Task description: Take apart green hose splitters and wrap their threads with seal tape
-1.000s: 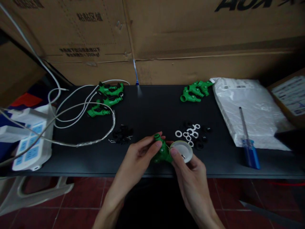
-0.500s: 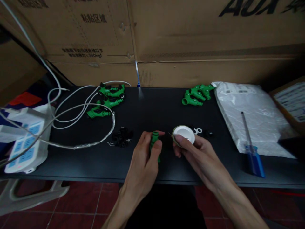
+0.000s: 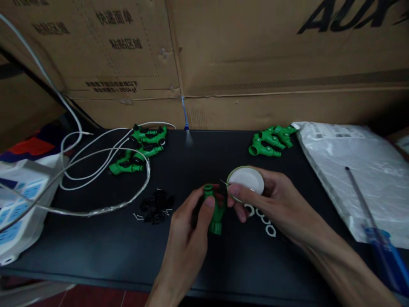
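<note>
My left hand [image 3: 191, 226] is closed around a green plastic hose fitting [image 3: 217, 221], its narrow neck pointing up between thumb and fingers. In my right hand [image 3: 265, 192] is a round jar lid [image 3: 247, 179] with a white inside and a yellowish rim, pinched by the thumb. A thin pin-like piece juts out left of the lid; how it is held is unclear. White rings [image 3: 270, 230] lie beneath my right hand. Left of my left hand are small black parts [image 3: 156, 204] with little screws [image 3: 138, 216].
Green fittings form a left pile [image 3: 140, 145] and a right pile [image 3: 271, 140] at the back. White cables [image 3: 96, 183] loop beside a power strip [image 3: 32, 200]. At right, a blue-handled screwdriver [image 3: 386, 251] rests across a white plastic package [image 3: 373, 170]. Cardboard boxes [image 3: 255, 59] wall the back.
The view has shifted, so the table appears lower. The green fitting now shows more below my left hand, and the lid tilts more toward me. More white rings have come into sight.
</note>
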`<move>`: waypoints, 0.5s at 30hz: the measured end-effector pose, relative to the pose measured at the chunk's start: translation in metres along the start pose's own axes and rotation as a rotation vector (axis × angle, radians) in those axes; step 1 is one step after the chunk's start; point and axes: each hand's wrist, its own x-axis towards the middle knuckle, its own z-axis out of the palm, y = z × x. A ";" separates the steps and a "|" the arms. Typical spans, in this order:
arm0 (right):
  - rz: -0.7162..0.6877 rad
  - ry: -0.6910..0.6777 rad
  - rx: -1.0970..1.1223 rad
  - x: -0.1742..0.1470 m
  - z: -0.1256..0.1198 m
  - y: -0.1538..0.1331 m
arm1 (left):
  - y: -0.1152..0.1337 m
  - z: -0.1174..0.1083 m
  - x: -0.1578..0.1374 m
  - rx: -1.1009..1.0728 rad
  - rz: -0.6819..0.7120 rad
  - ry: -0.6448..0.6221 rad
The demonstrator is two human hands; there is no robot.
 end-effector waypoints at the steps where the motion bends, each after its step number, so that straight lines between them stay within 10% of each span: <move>1: 0.012 -0.014 0.008 0.000 0.001 0.002 | -0.002 0.001 -0.001 -0.038 -0.019 0.015; 15: 0.036 -0.015 -0.133 -0.004 0.011 0.019 | -0.004 0.007 -0.006 -0.011 -0.021 0.162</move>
